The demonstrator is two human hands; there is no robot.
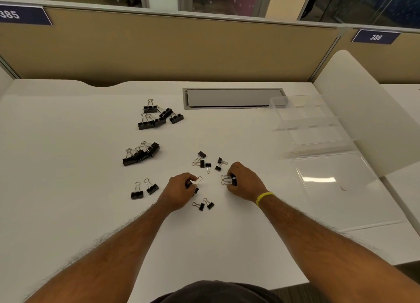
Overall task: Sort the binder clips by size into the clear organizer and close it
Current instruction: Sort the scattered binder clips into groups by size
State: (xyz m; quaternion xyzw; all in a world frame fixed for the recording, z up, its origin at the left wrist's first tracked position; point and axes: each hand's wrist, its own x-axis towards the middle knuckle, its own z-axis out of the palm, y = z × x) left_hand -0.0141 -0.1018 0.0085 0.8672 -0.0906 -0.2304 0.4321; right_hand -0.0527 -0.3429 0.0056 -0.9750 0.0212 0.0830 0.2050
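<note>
Both bare forearms reach forward, converging, knuckles up. The left hand (pixel 181 189) is curled, its thumb and fingertips pinching a small binder clip (pixel 197 184) whose wire handle sticks out beyond them. The right hand (pixel 243 181) is also curled, gripping a bunch of small clips (pixel 230 180) at its fingertips, with the handles pointing toward the left hand.

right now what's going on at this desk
Someone is gathering small black binder clips on the white desk: the left hand pinches one, the right hand grips a couple. Larger black clips lie in two piles farther back. The clear plastic organizer sits open at the right, no clips visible inside.
</note>
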